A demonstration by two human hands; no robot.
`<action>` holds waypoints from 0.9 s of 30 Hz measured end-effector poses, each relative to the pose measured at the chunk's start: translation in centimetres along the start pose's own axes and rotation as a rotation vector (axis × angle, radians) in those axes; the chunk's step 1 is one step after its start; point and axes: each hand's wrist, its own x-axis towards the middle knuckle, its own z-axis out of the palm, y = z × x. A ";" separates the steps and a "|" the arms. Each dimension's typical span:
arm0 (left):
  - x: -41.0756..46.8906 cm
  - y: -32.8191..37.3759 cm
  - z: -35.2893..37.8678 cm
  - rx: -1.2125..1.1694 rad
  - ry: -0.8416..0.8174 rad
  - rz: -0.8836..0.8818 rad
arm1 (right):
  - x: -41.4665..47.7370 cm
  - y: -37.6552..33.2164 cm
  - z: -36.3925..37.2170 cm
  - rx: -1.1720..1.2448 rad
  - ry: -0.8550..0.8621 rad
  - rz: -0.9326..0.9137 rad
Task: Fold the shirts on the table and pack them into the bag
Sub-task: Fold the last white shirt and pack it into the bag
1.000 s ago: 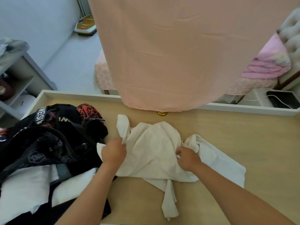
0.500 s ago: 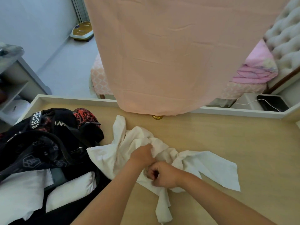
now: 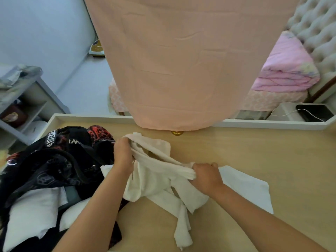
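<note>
Now the two hands, bunched together at the middle of the white shirt (image 3: 154, 180) half a second ago, have drawn apart. The left hand (image 3: 123, 155) grips the cloth left of centre, just beside the black bag (image 3: 54, 160). The right hand (image 3: 207, 176) clamps a gathered band at centre, and the fabric stretches between them. I judge the shirt is being pulled open to lie flat, so folding has not begun. It lies crumpled mid-frame on the pale wooden table (image 3: 263, 157). Behind, a peach cloth (image 3: 181, 60) hangs across the upper centre, with a pink quilt (image 3: 287, 70) at upper right and a grey shelf (image 3: 34, 99) at left.
</note>
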 end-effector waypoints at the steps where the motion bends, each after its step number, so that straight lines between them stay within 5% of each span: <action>1: -0.1 0.5 -0.7 0.058 0.070 0.070 | 0.0 -0.1 -0.2 0.011 0.046 -0.024; 3: -0.6 0.5 -2.8 0.225 0.219 0.177 | 0.0 -0.5 -0.4 0.132 -0.145 -0.117; 6: -1.9 -2.4 -6.9 0.692 0.305 0.209 | -0.9 -1.9 -0.7 0.387 -0.847 -0.100; 7: -2.4 -3.9 -8.2 0.847 0.282 0.223 | -1.0 -2.2 -0.5 0.484 -0.941 -0.052; 9: -3.5 -6.7 -10.0 1.041 0.251 0.328 | -0.5 -2.3 0.6 0.635 -0.761 0.017; 11: -3.8 -9.2 -10.9 1.277 0.221 0.514 | 0.7 -1.8 1.7 0.535 -0.326 0.061; 13: -4.0 -10.2 -10.9 1.555 0.156 0.625 | 1.7 -1.6 2.3 0.432 -0.066 0.166; 19: -5.1 -9.1 -7.4 2.090 -0.127 0.023 | 3.6 -0.6 3.7 0.841 -0.331 0.671; 22: -5.3 -8.0 -5.3 2.137 -0.034 0.324 | 4.1 -0.4 4.2 0.880 -0.334 0.654; 24: -5.1 -7.7 -3.9 1.911 -0.014 0.546 | 4.3 -0.7 3.2 0.947 -0.304 0.540; 27: -4.6 -6.8 -1.6 1.525 -0.155 0.651 | 3.8 -1.2 -0.4 1.033 -0.250 0.329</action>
